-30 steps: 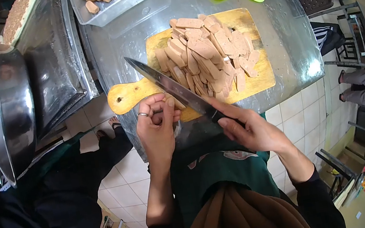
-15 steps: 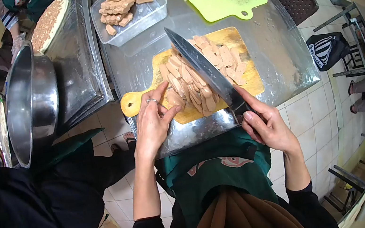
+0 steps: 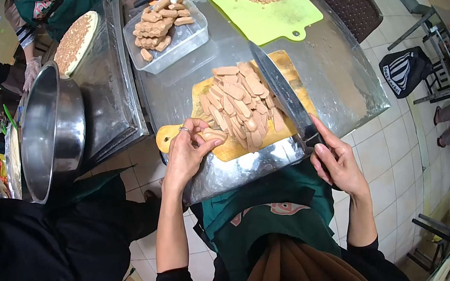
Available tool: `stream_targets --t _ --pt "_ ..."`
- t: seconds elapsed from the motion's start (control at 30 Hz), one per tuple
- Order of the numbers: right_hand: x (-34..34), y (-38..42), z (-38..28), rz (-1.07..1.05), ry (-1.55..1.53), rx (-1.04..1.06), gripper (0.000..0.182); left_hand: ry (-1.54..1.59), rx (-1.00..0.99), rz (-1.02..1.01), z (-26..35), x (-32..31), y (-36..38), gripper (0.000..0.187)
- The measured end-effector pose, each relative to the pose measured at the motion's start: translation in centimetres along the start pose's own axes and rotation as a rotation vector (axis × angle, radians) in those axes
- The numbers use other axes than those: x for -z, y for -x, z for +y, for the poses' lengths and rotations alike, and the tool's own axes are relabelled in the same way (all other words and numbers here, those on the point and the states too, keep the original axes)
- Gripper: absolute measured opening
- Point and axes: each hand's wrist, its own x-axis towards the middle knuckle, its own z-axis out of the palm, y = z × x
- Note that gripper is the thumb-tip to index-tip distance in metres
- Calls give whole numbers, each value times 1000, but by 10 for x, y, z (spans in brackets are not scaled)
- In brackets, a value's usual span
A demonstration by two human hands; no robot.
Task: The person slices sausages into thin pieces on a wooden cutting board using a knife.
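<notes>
A wooden cutting board [image 3: 295, 79] lies near the table's front edge with a pile of long sausage slices [image 3: 239, 100] on it. My right hand [image 3: 335, 158] is closed round the handle of a large knife [image 3: 281, 87], whose blade points away from me over the board's right part, beside the slices. At the board's left, near its round handle, my left hand [image 3: 188, 149] pinches sausage slices [image 3: 212, 135] between thumb and fingers.
Behind the board stand a clear plastic tub [image 3: 181, 47] of sausages and a green board [image 3: 299, 11] with small diced pieces. A large steel bowl [image 3: 60, 119] is at the left, near a topped dough round [image 3: 77, 43] and a co-worker's gloved hand [image 3: 32, 72].
The knife has moved right, off the middle of the slices, which now sit closer together. My left hand has closed on slices at the left. The view has shifted slightly.
</notes>
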Motion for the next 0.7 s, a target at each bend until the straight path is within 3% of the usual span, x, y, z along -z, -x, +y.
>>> stream_targets --t 0.13,0.17,0.43,0.7 --pt "4 2 4 39 3 20 53 192 -84 7 -5 16 -23 38" --pt "4 3 4 46 2 17 53 166 -19 -12 -1 24 -30 37" --pt "2 3 10 40 -18 16 54 -60 -191 -35 0 31 -71 37" --pt "5 -4 9 39 20 13 55 -38 -82 -20 -2 50 -75 36"
